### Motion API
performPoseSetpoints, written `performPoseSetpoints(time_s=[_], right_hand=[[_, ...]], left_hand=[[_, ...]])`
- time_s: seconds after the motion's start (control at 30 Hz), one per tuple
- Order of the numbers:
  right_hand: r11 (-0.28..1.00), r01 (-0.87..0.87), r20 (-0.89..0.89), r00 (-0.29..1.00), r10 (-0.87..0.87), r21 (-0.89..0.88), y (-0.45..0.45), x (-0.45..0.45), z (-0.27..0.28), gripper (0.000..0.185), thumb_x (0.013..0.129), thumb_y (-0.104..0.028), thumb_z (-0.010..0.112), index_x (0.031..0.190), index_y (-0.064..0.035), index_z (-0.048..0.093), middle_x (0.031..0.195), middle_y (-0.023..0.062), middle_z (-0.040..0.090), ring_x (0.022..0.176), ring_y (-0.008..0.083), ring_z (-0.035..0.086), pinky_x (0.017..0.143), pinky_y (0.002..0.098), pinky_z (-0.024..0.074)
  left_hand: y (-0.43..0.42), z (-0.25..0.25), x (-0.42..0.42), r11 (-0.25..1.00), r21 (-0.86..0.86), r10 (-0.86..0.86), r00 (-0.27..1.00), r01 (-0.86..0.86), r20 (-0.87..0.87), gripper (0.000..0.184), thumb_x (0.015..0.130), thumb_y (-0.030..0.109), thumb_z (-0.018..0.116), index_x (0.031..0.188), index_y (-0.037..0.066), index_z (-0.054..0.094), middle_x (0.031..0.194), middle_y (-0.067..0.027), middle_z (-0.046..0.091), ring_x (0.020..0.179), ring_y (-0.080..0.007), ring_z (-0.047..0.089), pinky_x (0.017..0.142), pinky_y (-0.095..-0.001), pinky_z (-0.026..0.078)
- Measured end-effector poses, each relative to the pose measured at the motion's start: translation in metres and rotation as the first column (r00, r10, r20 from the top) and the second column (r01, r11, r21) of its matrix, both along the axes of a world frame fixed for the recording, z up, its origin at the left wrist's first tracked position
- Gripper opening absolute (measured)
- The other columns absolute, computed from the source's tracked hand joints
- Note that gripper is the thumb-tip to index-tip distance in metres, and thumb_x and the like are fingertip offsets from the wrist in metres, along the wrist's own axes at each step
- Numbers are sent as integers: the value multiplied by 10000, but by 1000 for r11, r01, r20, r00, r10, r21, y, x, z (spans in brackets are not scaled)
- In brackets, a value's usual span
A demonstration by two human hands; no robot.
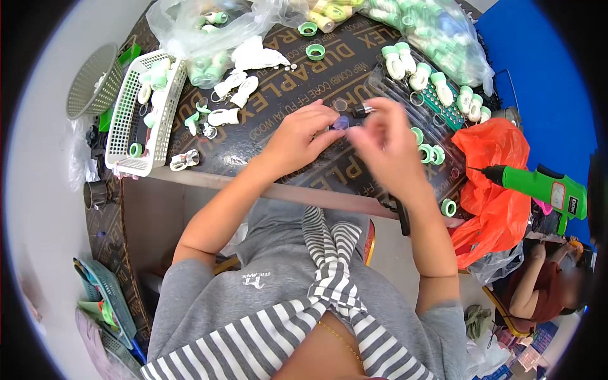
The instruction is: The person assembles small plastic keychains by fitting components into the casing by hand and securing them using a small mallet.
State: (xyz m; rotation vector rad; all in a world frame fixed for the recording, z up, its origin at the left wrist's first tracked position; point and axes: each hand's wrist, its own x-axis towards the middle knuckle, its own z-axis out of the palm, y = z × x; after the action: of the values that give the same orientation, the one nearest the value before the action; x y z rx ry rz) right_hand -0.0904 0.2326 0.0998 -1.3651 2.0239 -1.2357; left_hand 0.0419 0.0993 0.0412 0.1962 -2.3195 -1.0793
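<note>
My left hand (301,138) pinches a small purple piece (341,123) between thumb and fingertips, above the dark printed board. Close on its right is my right hand (387,144), smeared by motion, so its grip is unclear. Beside the right fingertips shows a small black piece (361,111); whether they touch it I cannot tell. A clear ring (341,104) lies just beyond the hands. Left of them are a white whistle-shaped part (223,117) and pale green clips (199,118). Several green rings (430,154) lie to the right of my right hand.
A white basket (116,136) with green and white parts stands at left. Clear bags (437,38) of parts lie at the back. A green perforated tray (441,104) holds parts. At right are an orange bag (491,152) and a green electric screwdriver (538,188). Another person (546,285) sits lower right.
</note>
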Motion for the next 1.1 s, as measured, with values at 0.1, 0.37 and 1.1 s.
performPoseSetpoints(time_s=[0.1,0.37,1.1], right_hand=[[978,77,-320,947,-11,196,26,-23,-39,467,767,-191,693,1136,-5,475,868,137,533,795,294,557,702,379,459],[993,15,28,999,-18,117,50,-19,-44,374,883,-39,502,1251,5,452,964,138,551,797,253,570,707,323,460],[973,-220,-394,903,173,-76,59,20,50,495,766,85,600,1250,54,501,939,147,630,670,248,580,601,306,484]], left_hand=[[0,0,-1,1000,4,-10,1000,10,3,143,814,94,643,937,21,637,976,-97,655,973,-247,620,1019,-449,376],[-3,2,-2,994,-10,-106,994,106,21,133,817,94,636,931,24,642,966,-79,649,1037,-260,566,918,-383,433],[13,-9,-5,998,-24,53,993,-56,-104,139,786,30,632,920,7,605,1076,-101,629,1185,-373,470,972,-432,396]])
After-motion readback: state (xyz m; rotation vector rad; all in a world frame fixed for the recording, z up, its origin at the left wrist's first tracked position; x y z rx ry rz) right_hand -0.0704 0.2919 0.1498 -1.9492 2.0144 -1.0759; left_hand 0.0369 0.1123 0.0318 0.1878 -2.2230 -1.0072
